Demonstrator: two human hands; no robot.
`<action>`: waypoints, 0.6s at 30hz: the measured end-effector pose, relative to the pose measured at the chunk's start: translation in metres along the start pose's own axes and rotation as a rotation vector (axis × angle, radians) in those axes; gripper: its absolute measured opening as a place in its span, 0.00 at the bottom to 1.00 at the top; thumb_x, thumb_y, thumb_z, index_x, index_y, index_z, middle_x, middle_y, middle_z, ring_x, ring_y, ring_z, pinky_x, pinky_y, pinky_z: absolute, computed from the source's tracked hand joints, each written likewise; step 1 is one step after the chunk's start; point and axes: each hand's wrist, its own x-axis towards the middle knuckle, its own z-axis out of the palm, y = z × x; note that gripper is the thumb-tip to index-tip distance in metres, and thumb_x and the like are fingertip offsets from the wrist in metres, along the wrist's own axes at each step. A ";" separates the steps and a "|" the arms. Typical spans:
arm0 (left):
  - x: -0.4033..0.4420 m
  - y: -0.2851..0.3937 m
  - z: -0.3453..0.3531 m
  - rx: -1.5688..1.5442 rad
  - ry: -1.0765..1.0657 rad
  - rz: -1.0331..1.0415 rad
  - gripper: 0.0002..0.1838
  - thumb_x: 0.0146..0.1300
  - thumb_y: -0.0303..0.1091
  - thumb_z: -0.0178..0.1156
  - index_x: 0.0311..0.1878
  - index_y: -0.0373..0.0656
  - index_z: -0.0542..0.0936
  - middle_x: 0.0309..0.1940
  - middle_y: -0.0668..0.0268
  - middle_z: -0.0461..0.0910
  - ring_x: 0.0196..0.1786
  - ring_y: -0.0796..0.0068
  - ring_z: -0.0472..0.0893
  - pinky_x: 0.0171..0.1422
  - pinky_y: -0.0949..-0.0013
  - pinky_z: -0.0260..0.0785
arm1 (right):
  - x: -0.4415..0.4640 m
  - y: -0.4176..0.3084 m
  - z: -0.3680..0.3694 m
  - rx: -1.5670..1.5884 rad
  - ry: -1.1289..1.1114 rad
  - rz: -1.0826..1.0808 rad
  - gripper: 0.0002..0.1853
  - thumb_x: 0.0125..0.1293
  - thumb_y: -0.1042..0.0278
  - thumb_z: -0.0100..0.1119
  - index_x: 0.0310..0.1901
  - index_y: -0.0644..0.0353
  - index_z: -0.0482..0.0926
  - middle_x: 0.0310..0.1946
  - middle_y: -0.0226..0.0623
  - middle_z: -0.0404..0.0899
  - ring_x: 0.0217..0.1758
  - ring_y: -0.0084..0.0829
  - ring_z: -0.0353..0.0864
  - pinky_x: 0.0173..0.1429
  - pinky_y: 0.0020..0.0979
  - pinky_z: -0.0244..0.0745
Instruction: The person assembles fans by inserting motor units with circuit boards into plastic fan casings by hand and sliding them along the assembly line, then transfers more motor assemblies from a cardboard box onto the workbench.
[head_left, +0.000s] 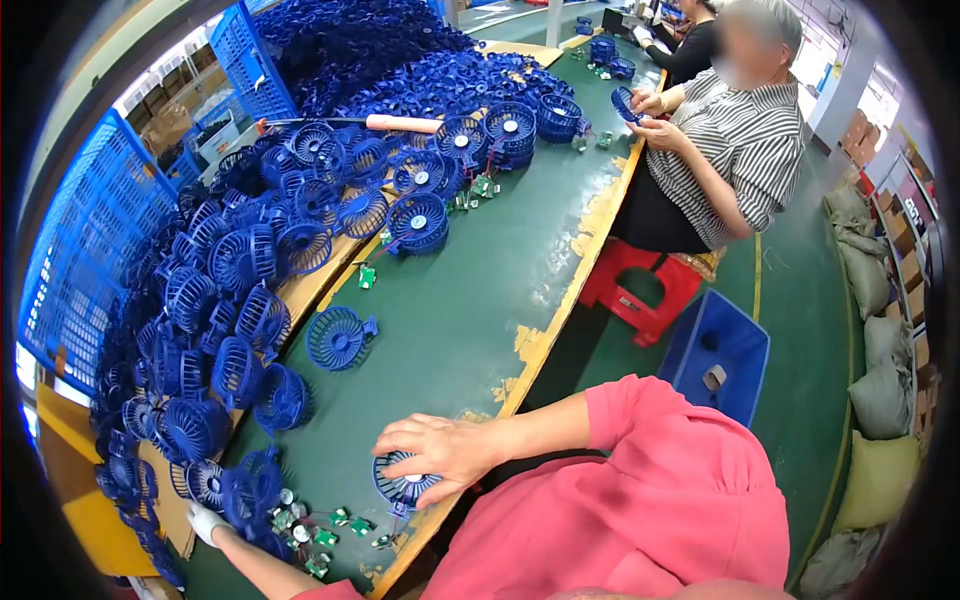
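My right hand (432,452), bare, is on top of a round blue fan housing (392,482) near the table's front edge. Its fingers and thumb curve over the slatted rim, and a pale disc shows at the centre. My left hand (206,523), in a white glove, is at the lower left beside a blue fan housing (207,482) at the edge of the heap. Its fingers are too small and partly hidden to show whether they grip it. Small green circuit boards (325,537) with wires and motors lie between my hands.
Heaped blue fan housings (243,255) line the table's left side. A single housing (336,338) lies on the green tabletop (440,330). Farther along, a seated co-worker (735,140) holds a blue part. A red stool (640,290) and blue bin (715,355) stand right of the table.
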 end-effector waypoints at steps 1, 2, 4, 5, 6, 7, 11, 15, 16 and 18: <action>-0.026 0.024 0.004 -0.208 0.038 -0.129 0.30 0.70 0.52 0.43 0.64 0.38 0.68 0.61 0.54 0.73 0.60 0.56 0.74 0.64 0.65 0.64 | 0.000 0.000 -0.001 0.002 0.008 -0.001 0.28 0.52 0.46 0.67 0.47 0.61 0.78 0.55 0.49 0.68 0.60 0.48 0.66 0.58 0.45 0.64; -0.079 0.075 -0.012 -0.254 0.028 -0.197 0.29 0.70 0.52 0.44 0.64 0.39 0.69 0.61 0.55 0.72 0.60 0.59 0.74 0.64 0.64 0.64 | 0.000 -0.001 -0.001 0.010 0.007 0.002 0.28 0.52 0.46 0.67 0.46 0.61 0.78 0.55 0.49 0.67 0.60 0.48 0.65 0.58 0.45 0.64; -0.064 0.065 0.006 -0.403 0.057 -0.212 0.30 0.67 0.52 0.48 0.60 0.34 0.72 0.58 0.55 0.75 0.56 0.59 0.76 0.60 0.61 0.68 | 0.000 0.000 -0.001 0.020 0.006 0.003 0.27 0.52 0.46 0.67 0.46 0.61 0.78 0.55 0.49 0.67 0.60 0.48 0.65 0.58 0.45 0.64; -0.078 0.082 0.008 -0.514 0.066 -0.294 0.30 0.66 0.51 0.50 0.57 0.32 0.74 0.57 0.55 0.76 0.54 0.60 0.77 0.59 0.61 0.69 | -0.001 0.000 0.001 0.013 0.008 0.005 0.27 0.52 0.46 0.67 0.45 0.61 0.78 0.55 0.49 0.67 0.60 0.48 0.65 0.58 0.45 0.65; -0.089 0.093 0.011 -0.696 0.025 -0.320 0.28 0.65 0.49 0.51 0.55 0.30 0.75 0.54 0.56 0.78 0.51 0.60 0.78 0.58 0.61 0.70 | -0.001 0.000 0.002 0.006 0.008 0.007 0.27 0.52 0.46 0.67 0.45 0.61 0.78 0.55 0.49 0.67 0.60 0.48 0.65 0.58 0.45 0.65; -0.098 0.102 0.015 -0.877 -0.018 -0.346 0.27 0.64 0.47 0.53 0.53 0.28 0.76 0.51 0.58 0.79 0.48 0.61 0.79 0.56 0.62 0.71 | -0.001 0.000 0.002 0.007 0.010 0.008 0.27 0.52 0.46 0.67 0.45 0.61 0.78 0.55 0.49 0.67 0.60 0.48 0.65 0.58 0.45 0.65; -0.099 0.131 0.054 -0.755 0.000 -0.167 0.20 0.62 0.39 0.52 0.49 0.32 0.79 0.48 0.58 0.81 0.46 0.59 0.80 0.52 0.58 0.73 | 0.001 -0.002 0.001 -0.005 0.006 0.013 0.27 0.52 0.45 0.66 0.44 0.60 0.78 0.54 0.47 0.68 0.60 0.48 0.66 0.57 0.45 0.65; -0.157 0.211 0.036 -0.464 0.227 0.122 0.23 0.67 0.45 0.41 0.51 0.44 0.81 0.50 0.55 0.81 0.50 0.58 0.80 0.57 0.63 0.70 | 0.001 -0.001 0.001 -0.007 0.013 0.004 0.26 0.52 0.46 0.66 0.44 0.59 0.78 0.54 0.47 0.68 0.59 0.48 0.66 0.57 0.45 0.65; -0.150 0.216 0.030 -0.445 0.236 0.187 0.23 0.68 0.45 0.40 0.51 0.44 0.81 0.51 0.56 0.81 0.51 0.59 0.80 0.58 0.64 0.69 | 0.000 0.000 0.002 -0.008 0.015 0.002 0.26 0.52 0.46 0.66 0.44 0.59 0.78 0.54 0.47 0.68 0.59 0.48 0.66 0.57 0.45 0.65; -0.137 0.229 0.006 -0.316 0.348 0.447 0.23 0.70 0.44 0.39 0.53 0.43 0.80 0.51 0.57 0.80 0.53 0.61 0.79 0.60 0.65 0.68 | -0.001 0.002 0.004 -0.006 0.037 -0.015 0.26 0.52 0.46 0.66 0.45 0.58 0.78 0.54 0.47 0.68 0.59 0.48 0.66 0.56 0.45 0.65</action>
